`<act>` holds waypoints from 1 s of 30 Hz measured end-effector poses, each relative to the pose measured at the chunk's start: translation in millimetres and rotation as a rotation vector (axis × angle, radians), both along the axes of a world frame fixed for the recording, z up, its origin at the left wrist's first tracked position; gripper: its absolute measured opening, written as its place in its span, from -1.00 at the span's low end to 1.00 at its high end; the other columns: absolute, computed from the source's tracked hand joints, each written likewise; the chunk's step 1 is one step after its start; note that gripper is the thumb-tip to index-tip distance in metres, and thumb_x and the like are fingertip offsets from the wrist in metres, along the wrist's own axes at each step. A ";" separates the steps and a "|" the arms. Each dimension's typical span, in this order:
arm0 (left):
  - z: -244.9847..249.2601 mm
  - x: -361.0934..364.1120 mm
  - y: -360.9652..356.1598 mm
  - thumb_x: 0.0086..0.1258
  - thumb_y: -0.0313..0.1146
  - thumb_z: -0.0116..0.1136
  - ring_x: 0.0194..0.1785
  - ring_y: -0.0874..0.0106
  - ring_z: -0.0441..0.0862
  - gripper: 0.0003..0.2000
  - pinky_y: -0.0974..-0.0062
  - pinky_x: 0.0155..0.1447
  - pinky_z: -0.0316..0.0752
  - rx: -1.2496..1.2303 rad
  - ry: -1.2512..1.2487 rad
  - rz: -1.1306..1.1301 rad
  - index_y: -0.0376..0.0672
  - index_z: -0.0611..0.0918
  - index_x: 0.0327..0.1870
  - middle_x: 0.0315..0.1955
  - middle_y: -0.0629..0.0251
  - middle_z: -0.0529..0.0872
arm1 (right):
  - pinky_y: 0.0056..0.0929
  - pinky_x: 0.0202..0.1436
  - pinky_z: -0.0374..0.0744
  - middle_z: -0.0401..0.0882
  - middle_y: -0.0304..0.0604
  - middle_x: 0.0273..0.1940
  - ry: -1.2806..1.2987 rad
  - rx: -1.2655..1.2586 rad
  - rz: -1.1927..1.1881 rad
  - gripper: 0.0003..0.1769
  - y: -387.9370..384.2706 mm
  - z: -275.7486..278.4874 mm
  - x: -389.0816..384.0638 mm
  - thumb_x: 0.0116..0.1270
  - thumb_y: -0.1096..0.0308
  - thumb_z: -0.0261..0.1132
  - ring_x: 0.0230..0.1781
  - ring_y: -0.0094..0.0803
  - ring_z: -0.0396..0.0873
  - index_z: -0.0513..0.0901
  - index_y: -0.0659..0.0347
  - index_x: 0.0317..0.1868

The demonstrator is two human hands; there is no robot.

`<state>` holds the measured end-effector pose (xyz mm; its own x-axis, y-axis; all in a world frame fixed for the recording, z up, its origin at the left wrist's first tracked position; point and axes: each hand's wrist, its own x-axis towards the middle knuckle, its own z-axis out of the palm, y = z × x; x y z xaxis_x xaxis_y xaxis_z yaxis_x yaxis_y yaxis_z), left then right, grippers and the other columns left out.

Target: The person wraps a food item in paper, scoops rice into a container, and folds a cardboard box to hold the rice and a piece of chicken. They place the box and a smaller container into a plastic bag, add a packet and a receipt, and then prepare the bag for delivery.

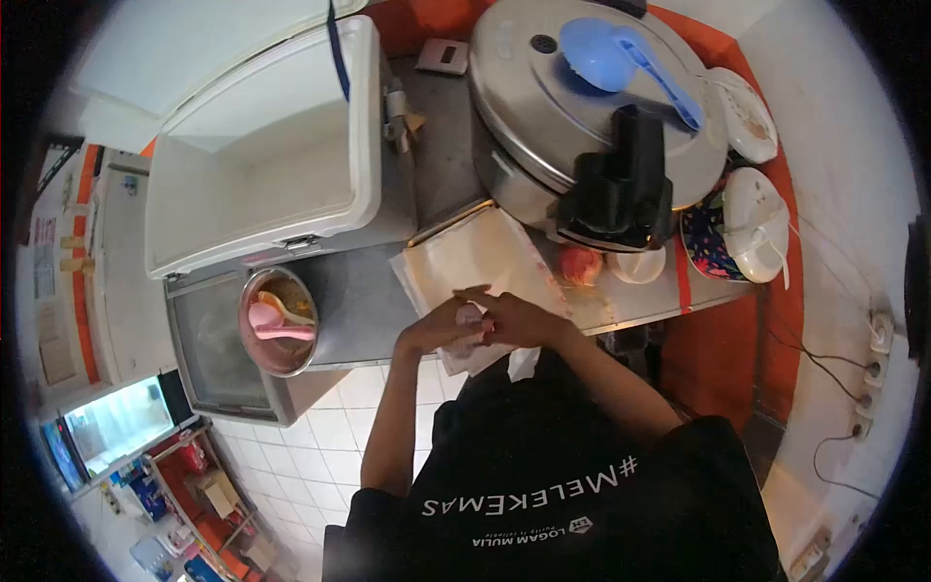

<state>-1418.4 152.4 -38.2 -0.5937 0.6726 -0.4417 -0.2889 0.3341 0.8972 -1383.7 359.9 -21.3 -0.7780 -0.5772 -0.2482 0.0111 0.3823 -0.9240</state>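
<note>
My left hand [434,328] and my right hand [524,318] meet in front of my body, over the near part of a stack of pale paper sheets [475,254]. Their fingers are bent toward each other and nearly touch. Between them shows something small, pinkish and see-through, perhaps thin plastic; I cannot make out what it is. The sheets lie on the metal counter [359,301] and reach past its front edge. A white crumpled piece [524,363] hangs below my right hand, against my black shirt.
An open white cooler box [364,184] stands left, with a metal bowl [247,335] holding pink and yellow ladles before it. A large steel pot [514,179] with blue scoops [593,58] on its lid stands right. Near it are a red onion-like item [580,264] and bowls [703,233].
</note>
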 end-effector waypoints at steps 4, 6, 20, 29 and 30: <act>-34.8 8.3 -12.9 0.23 -0.05 0.53 0.15 0.31 0.63 -0.38 0.36 0.27 0.53 -0.114 -0.158 -0.458 -0.18 0.59 0.24 0.10 0.21 0.69 | -0.11 -0.12 0.63 0.72 0.10 -0.21 0.178 0.235 0.037 -0.15 -13.0 -7.3 27.6 0.17 0.25 0.48 -0.28 -0.02 0.72 0.35 0.01 0.48; -37.9 16.2 -12.4 0.23 -0.13 0.54 0.09 0.35 0.63 -0.46 0.37 0.24 0.54 0.017 -0.144 -0.335 -0.18 0.62 0.15 0.01 0.22 0.69 | -0.03 0.07 0.61 0.72 0.18 -0.05 0.047 0.394 0.144 -0.28 -14.5 16.2 20.5 0.24 0.22 0.38 -0.07 0.06 0.71 0.40 0.03 0.42; -19.8 129.2 -74.4 0.39 -0.64 -0.13 0.42 0.08 0.37 -0.35 0.13 0.50 0.32 0.253 -0.536 0.911 -0.13 0.03 0.50 0.31 -0.11 0.36 | 0.12 0.45 0.26 0.32 0.18 0.35 0.607 0.783 -0.651 -0.14 118.5 -105.6 35.5 0.11 0.27 0.47 0.42 0.24 0.22 0.31 0.21 0.42; 7.0 136.2 -128.5 0.37 -0.67 0.17 0.41 0.15 0.43 -0.19 0.13 0.52 0.30 0.247 -0.331 0.862 -0.05 -0.02 0.55 0.31 -0.11 0.45 | 0.16 0.40 0.33 0.29 0.10 0.37 0.597 0.598 -0.292 -0.10 -42.4 -103.3 11.2 0.12 0.21 0.49 0.41 0.13 0.26 0.28 0.16 0.45; 5.1 134.8 -137.8 0.37 -0.65 0.19 0.40 0.15 0.44 -0.18 0.14 0.52 0.30 0.221 -0.282 0.817 -0.07 -0.03 0.55 0.30 -0.12 0.47 | 0.16 0.41 0.32 0.28 0.12 0.39 0.631 0.659 -0.259 -0.11 -50.9 -112.8 13.6 0.15 0.20 0.49 0.43 0.14 0.24 0.28 0.15 0.45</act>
<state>-1283.6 14.6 -33.1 -0.8139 0.1745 -0.5542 -0.5810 -0.2449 0.7762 -1370.1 309.1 -134.1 -0.9641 -0.2613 0.0474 -0.2589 0.8849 -0.3872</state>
